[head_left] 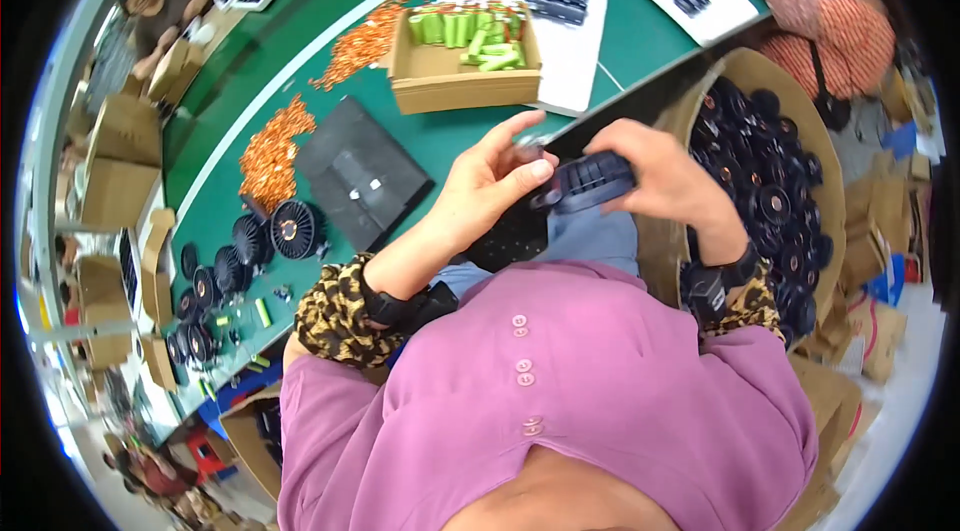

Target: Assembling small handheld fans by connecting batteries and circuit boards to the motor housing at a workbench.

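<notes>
My right hand (668,181) grips a black ribbed plastic part (588,181) above my lap. My left hand (490,181) pinches a small grey piece (527,142) at the left end of that part, thumb and fingers closed on it. Both wrists wear black bands and leopard-print cuffs. A second black round part (505,239) lies on my lap under the hands.
A green table (440,136) carries a cardboard box of green cylinders (465,56), piles of orange pieces (270,156), a black square tray (362,176) and round black fan parts (290,229). A cardboard bin (770,181) of black parts stands on my right. Other people work nearby.
</notes>
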### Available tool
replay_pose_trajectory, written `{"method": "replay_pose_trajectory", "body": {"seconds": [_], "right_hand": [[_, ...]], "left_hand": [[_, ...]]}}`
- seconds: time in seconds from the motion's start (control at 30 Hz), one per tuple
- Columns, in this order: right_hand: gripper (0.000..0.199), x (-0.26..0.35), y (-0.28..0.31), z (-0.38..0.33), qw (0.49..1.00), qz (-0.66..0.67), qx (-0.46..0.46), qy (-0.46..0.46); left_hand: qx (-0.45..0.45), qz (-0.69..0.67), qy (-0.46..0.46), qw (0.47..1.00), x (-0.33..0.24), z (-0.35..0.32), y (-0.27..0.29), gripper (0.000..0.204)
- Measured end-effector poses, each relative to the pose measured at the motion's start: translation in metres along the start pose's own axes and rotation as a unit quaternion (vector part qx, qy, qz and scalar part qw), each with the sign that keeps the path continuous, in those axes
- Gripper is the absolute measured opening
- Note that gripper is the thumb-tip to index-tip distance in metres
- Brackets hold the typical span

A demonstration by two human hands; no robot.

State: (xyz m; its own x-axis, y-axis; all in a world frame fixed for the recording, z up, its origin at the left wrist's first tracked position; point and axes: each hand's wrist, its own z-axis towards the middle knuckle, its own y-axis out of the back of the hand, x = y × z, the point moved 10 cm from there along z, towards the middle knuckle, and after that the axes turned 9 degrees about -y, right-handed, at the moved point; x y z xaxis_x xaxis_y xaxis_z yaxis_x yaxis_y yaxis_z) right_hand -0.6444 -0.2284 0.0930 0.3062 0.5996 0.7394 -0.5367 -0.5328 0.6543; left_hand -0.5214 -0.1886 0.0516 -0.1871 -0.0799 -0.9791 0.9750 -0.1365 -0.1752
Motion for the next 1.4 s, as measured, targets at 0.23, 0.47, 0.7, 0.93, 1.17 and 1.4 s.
{"method": "replay_pose_trajectory", "body": {"seconds": [0.23,0.47,0.7,0.93,1.17,1.4], "right_hand": [[0.053,0.023,-0.058,0.066,0.980,0.054,0.178,0.066],[0.019,-0.036,0.025,0.160,0.986,-0.051,-0.158,0.020],[0.014,-0.050,-0.001,0.180,0.966,-0.200,-0.161,0.016],[0.006,-0.040,0.003,0.177,0.970,-0.149,-0.182,-0.054],[0.020,-0.053,-0.012,0.170,0.947,0.291,-0.124,-0.051],[0.019,-0.008,-0.032,0.151,0.837,0.544,-0.061,-0.007]], "left_hand": [[-0.158,0.001,-0.040,0.987,-0.028,-0.038,0.072,0.032],[-0.164,0.137,-0.114,0.970,-0.060,-0.052,0.079,0.023],[-0.222,0.192,-0.148,0.945,-0.070,-0.067,0.098,0.016],[-0.243,0.046,-0.110,0.963,-0.052,-0.056,0.109,0.027],[-0.261,-0.017,-0.086,0.961,-0.042,-0.052,0.111,0.030],[-0.265,-0.047,-0.109,0.957,-0.044,-0.055,0.111,0.031]]}}
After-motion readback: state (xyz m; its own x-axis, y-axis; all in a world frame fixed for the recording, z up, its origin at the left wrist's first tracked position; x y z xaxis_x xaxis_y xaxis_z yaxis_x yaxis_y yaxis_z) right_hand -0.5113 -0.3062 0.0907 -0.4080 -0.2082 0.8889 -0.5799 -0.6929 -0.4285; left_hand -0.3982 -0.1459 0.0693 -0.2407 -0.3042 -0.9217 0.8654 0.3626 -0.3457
